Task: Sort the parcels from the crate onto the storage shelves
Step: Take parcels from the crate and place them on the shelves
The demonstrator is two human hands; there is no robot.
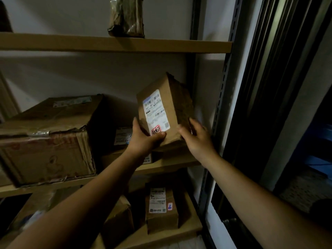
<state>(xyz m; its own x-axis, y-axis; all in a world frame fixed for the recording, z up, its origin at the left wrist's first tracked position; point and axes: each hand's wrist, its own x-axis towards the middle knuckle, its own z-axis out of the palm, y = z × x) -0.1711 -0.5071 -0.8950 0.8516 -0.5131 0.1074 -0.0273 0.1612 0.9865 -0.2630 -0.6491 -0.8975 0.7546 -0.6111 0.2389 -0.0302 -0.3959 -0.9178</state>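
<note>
A small brown cardboard parcel (167,103) with a white shipping label and a red sticker stands tilted at the right end of the middle shelf (167,165). My left hand (145,137) grips its lower left corner, thumb on the label side. My right hand (195,137) holds its lower right edge. The parcel seems to rest on a flat box (125,156) lying on the shelf. The crate is out of view.
A large dented carton (48,137) fills the left of the middle shelf. A labelled box (123,135) sits behind my left hand. The top shelf (115,43) holds a wrapped parcel (126,17). Labelled parcels (161,209) stand on the lower shelf. A metal upright (224,83) bounds the right.
</note>
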